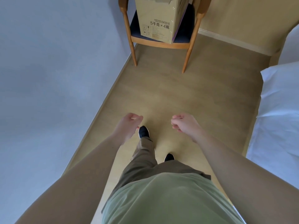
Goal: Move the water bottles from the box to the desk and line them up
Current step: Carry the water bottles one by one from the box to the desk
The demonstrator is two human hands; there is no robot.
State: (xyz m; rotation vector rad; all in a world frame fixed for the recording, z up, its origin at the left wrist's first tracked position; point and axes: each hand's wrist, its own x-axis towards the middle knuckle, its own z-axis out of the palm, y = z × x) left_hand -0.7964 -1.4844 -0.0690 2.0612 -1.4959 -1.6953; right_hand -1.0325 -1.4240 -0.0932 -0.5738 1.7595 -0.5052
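**Two empty hands, box on chair ahead**

Two hands occupy the lower centre of the frame, held out in front of the body and well apart from each other. The left hand point(129, 126) sits left of centre with its fingers loosely curled and nothing between them. The right hand point(182, 122) sits right of centre at about the same height, fingers likewise loosely curled inward, holding nothing. Neither hand touches any object.

The cardboard box point(159, 18) stands at the top centre of the frame, resting on the dark seat of a wooden chair point(161, 43). The box carries printed digits and characters on its near face, with small handling symbols at the lower left of that face. Its top edge is cut off by the frame, so its contents cannot be determined. No water bottles are visible, and the tabletop is out of view.

The chair stands on a light wood-tone floor point(186, 94), near the corner where a pale wall point(56, 70) at the left of the frame meets the beige wall behind the chair. Two front legs of the chair angle down toward the centre of the frame.

A bed with white bedding point(279, 110) fills the right edge of the frame.

At the bottom centre, the person's green shirt and brown trousers are visible. One dark shoe point(143, 132) sits just below and between the hands; a second dark shoe point(169, 157) lies lower and to the right.
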